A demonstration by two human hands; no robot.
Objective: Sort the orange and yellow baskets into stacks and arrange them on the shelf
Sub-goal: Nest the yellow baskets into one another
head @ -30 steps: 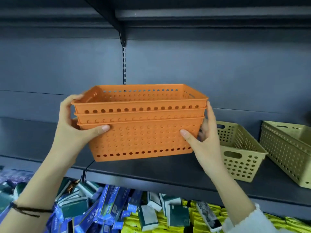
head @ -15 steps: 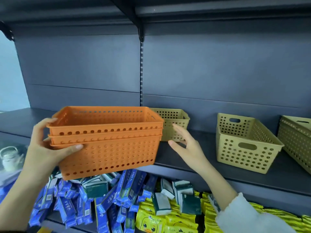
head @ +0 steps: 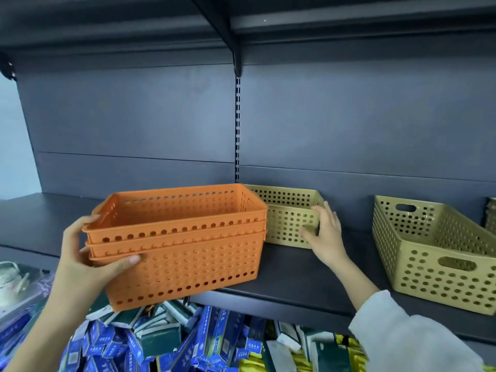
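Holding a nested stack of three orange perforated plastic baskets (head: 179,242) clamped at its end, the left hand (head: 88,264) hovers over the shelf edge. The right hand (head: 326,232), fingers spread, touches a small yellow perforated basket (head: 290,210) just beyond; best gripped firmly by its rim before lifting.

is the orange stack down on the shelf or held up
Held up: the left hand grips the orange stack, whose base overhangs the shelf edge.

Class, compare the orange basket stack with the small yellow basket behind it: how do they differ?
The orange basket stack is three nested baskets; the small yellow basket is a single one. The stack is held up, tilted, by the left hand; the yellow one stands level on the shelf, with the right hand at its end. Both are perforated, open-topped rectangles.
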